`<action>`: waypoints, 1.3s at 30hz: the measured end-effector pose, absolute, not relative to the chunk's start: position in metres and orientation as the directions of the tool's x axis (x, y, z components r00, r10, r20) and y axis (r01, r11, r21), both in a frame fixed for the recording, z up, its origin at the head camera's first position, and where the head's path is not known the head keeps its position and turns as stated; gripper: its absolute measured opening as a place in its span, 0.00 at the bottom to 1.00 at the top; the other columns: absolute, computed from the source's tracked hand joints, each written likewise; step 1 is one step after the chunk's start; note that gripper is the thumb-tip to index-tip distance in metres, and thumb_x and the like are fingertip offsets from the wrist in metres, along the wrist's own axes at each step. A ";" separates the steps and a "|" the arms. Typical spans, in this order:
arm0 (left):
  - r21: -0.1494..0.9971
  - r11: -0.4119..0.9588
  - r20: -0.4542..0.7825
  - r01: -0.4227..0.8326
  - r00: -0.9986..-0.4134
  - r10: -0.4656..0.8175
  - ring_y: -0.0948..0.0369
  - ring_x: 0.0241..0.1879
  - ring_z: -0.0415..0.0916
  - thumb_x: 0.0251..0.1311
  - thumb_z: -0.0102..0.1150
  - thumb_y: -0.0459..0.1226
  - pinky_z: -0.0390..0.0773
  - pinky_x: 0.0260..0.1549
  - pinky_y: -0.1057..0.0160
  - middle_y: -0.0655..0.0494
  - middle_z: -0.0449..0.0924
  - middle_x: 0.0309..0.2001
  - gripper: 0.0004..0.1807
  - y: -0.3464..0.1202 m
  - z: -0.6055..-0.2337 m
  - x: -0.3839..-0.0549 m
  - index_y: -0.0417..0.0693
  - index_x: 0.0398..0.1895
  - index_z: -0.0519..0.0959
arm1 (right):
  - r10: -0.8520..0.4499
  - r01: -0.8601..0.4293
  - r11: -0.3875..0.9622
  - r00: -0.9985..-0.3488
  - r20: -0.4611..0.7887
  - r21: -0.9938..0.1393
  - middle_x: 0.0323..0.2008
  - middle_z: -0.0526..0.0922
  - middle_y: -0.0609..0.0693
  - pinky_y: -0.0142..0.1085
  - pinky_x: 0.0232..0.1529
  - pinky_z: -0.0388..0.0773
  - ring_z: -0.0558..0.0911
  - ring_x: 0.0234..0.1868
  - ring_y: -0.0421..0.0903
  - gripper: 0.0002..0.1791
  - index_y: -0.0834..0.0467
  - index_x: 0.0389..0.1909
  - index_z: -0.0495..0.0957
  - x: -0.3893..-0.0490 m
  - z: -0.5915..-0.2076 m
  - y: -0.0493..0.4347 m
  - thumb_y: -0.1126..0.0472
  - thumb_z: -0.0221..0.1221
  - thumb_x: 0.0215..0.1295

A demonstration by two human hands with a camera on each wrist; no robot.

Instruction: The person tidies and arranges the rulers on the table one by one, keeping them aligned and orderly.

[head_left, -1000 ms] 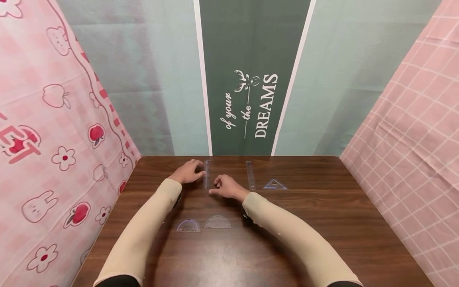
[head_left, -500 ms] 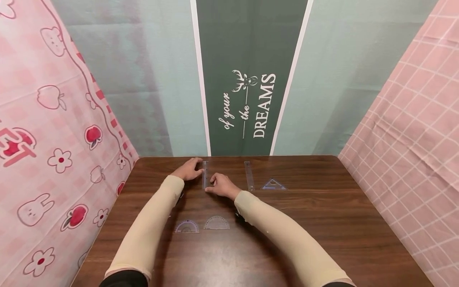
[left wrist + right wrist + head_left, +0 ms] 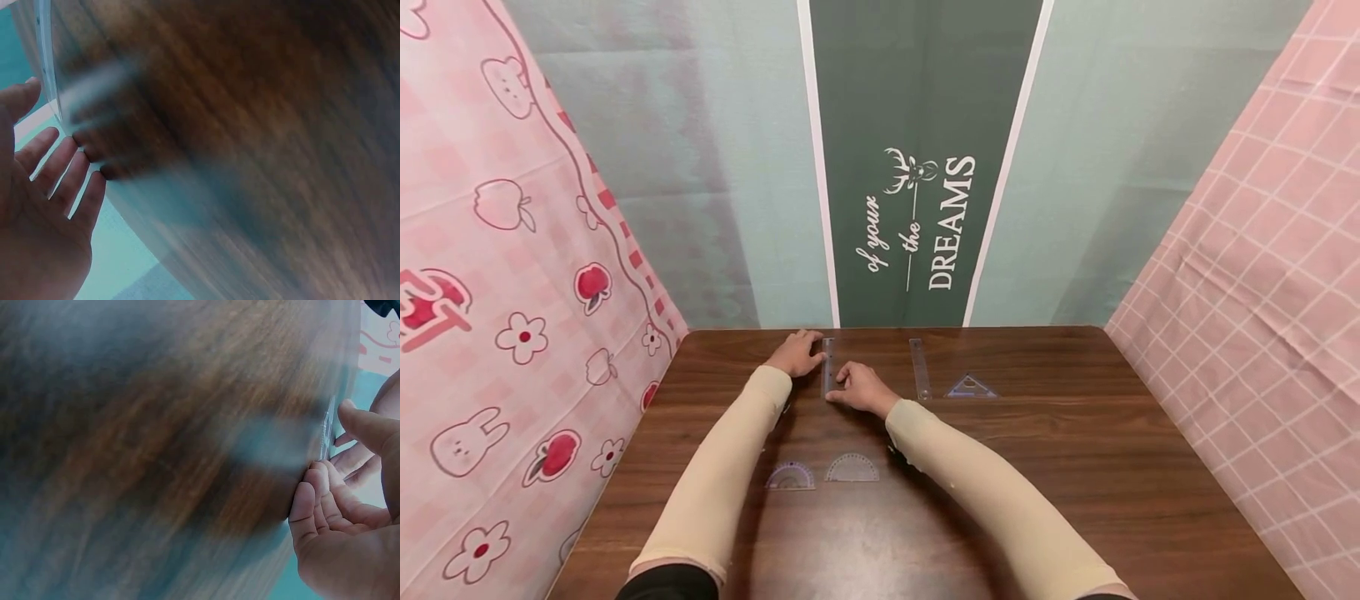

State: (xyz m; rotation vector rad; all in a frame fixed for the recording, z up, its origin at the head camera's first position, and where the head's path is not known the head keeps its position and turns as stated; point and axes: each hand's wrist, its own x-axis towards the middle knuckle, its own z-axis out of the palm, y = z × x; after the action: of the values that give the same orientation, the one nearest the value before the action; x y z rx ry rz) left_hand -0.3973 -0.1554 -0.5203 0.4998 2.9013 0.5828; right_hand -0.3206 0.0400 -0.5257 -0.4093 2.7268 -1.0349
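A clear plastic ruler (image 3: 828,369) lies lengthwise near the back of the wooden table, between both hands. My left hand (image 3: 796,354) is at its left side, thumb tip right at the ruler's edge; the left wrist view shows the fingers spread and fairly straight, with the ruler (image 3: 47,56) beyond the thumb. On the other side, my right hand (image 3: 863,388) has its thumb at the ruler's near end and its fingers loosely bent. In the right wrist view, those fingertips (image 3: 304,494) rest at the table surface close to the ruler (image 3: 326,431).
A second clear ruler (image 3: 920,368) lies to the right, with a blue-edged set square (image 3: 951,392) beside it. Nearer the front are two clear protractors, a purple-marked one (image 3: 790,476) and a plain one (image 3: 852,467). Curtains hang along the table's back edge and sides.
My right hand has moved left, bringing its thumb to the ruler's near end. The left hand stays at the ruler's left side. The head view has shifted slightly.
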 end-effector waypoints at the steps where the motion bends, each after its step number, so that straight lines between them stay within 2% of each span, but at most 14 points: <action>1: 0.387 0.874 -0.071 0.292 -0.936 0.344 0.36 0.76 0.61 0.81 0.57 0.44 0.65 0.74 0.38 0.34 0.65 0.76 0.31 -0.155 -0.521 -0.397 0.38 0.79 0.67 | -0.321 -0.185 0.718 -0.943 -0.084 -0.671 0.33 0.78 0.49 0.37 0.41 0.75 0.75 0.32 0.43 0.22 0.61 0.49 0.80 -0.321 -0.526 0.040 0.51 0.75 0.68; 13: 0.318 0.908 -0.102 0.274 -0.942 0.320 0.39 0.71 0.65 0.82 0.56 0.47 0.69 0.70 0.40 0.35 0.66 0.72 0.33 -0.151 -0.519 -0.393 0.45 0.83 0.65 | -0.322 -0.184 0.711 -0.943 -0.082 -0.679 0.34 0.78 0.49 0.36 0.40 0.76 0.75 0.32 0.42 0.20 0.59 0.49 0.80 -0.320 -0.527 0.039 0.52 0.76 0.67; 25: 0.309 0.910 -0.066 0.276 -0.949 0.310 0.40 0.68 0.66 0.80 0.59 0.47 0.70 0.69 0.41 0.36 0.67 0.69 0.32 -0.147 -0.521 -0.393 0.42 0.79 0.69 | -0.319 -0.191 0.718 -0.945 -0.072 -0.670 0.33 0.78 0.48 0.37 0.42 0.77 0.75 0.32 0.41 0.18 0.60 0.49 0.81 -0.321 -0.526 0.040 0.55 0.76 0.67; 39: 0.309 0.911 -0.082 0.273 -0.947 0.312 0.40 0.69 0.66 0.80 0.58 0.47 0.69 0.70 0.41 0.36 0.67 0.70 0.32 -0.146 -0.520 -0.391 0.41 0.79 0.68 | -0.323 -0.215 0.711 -0.945 -0.040 -0.670 0.32 0.77 0.48 0.37 0.43 0.77 0.75 0.32 0.42 0.18 0.58 0.46 0.81 -0.323 -0.532 0.041 0.56 0.77 0.64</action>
State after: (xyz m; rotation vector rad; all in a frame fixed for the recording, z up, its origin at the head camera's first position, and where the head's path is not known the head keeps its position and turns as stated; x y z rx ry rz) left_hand -0.3907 -0.1458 -0.5196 0.4527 2.9440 0.4475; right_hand -0.3229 0.0409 -0.5325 -0.4370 2.7610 -1.0515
